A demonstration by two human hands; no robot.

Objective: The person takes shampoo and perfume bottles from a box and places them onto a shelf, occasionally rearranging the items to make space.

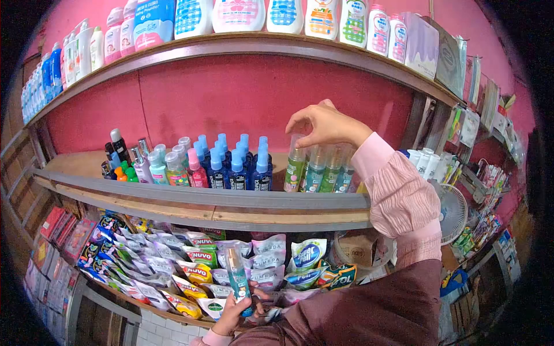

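My left hand [235, 311], low in the middle, is wrapped round the lower part of a teal spray bottle [238, 279] with a clear cap, held upright. On the middle shelf [288, 200], my right hand [329, 124] reaches from the right, its thumb and fingers curled at the clear cap of a green bottle [294, 170]. That bottle stands at the left front of a group of green and teal bottles [314, 173]. Blue spray bottles [238, 173] stand just left of them.
White and coloured bottles [239, 14] line the upper shelf [248, 46]. Small bottles [176, 170] stand left on the middle shelf. Refill pouches [196, 272] fill the space below. A fan [453, 213] is at the right, beside a packed rack.
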